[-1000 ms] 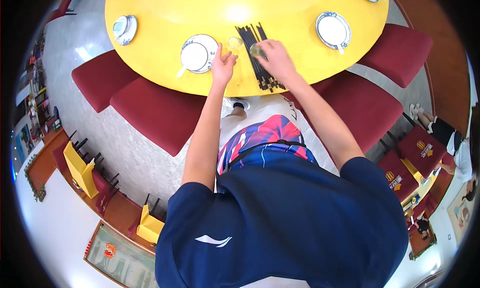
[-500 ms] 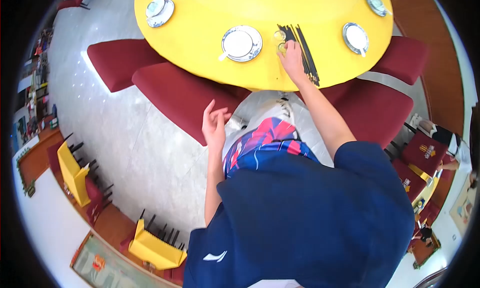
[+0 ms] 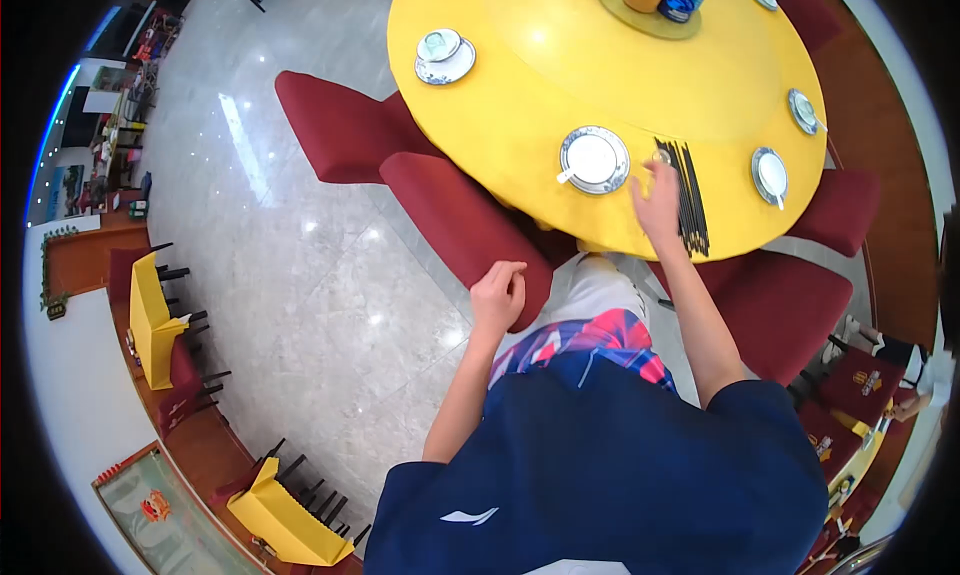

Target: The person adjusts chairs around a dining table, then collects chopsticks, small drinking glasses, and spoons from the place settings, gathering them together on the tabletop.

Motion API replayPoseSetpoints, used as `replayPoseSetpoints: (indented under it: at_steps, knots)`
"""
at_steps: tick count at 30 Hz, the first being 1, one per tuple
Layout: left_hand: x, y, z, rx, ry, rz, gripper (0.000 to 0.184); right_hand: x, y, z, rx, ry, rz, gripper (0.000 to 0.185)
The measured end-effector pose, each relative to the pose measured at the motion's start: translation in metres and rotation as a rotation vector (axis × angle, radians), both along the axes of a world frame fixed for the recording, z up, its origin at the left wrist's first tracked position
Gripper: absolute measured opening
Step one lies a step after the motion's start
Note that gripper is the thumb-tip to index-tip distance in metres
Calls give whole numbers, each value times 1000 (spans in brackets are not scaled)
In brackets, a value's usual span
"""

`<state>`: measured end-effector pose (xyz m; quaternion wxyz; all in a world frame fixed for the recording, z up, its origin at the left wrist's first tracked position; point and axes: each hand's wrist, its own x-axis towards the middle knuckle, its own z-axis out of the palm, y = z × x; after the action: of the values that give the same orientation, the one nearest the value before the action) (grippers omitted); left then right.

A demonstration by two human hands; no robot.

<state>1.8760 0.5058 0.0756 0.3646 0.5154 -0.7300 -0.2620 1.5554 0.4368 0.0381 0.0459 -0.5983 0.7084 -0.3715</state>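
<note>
Left hand [image 3: 498, 297] at a red chair [image 3: 462, 230], chair toward its 11 o'clock, fingers loosely curled, can't tell if they grip it. On the yellow bench [image 3: 500, 120], 1 bowl [image 3: 589, 157] on 1 plate [image 3: 623, 167] at the right hand's [image 3: 656, 203] 10 o'clock; that hand's fingers parted, 1 small glass [image 3: 664, 156] at its 12, contact unclear, black chopsticks [image 3: 690, 197] just beside at 3.

Chopsticks [image 3: 691, 200] are blocking the right hand [image 3: 657, 203] at three o'clock and a bowl [image 3: 591, 158] is crowding ten; bare table [image 3: 602, 209] is leaving room at nine. Perhaps a glass [image 3: 662, 156] is obstructing twelve. A chair [image 3: 462, 225] is barring the left hand's [image 3: 498, 295] twelve o'clock.
</note>
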Motion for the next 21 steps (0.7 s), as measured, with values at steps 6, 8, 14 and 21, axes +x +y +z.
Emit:
replayPoseSetpoints:
  at_steps: [6, 8, 14, 21]
  knots:
    - [-4, -6, -10, -3, -89, 38, 14, 131, -243, 26, 173, -220, 434, 54]
    - [-7, -9, -16, 27, -157, 68, 15, 170, -338, 8, 298, -230, 411, 59]
    - [-10, -2, -23, 107, -267, 211, 17, 229, -487, -41, 311, 193, 602, 44]
    - [-18, -3, -26, 111, -326, 214, 16, 242, -502, -69, 391, 418, 634, 30]
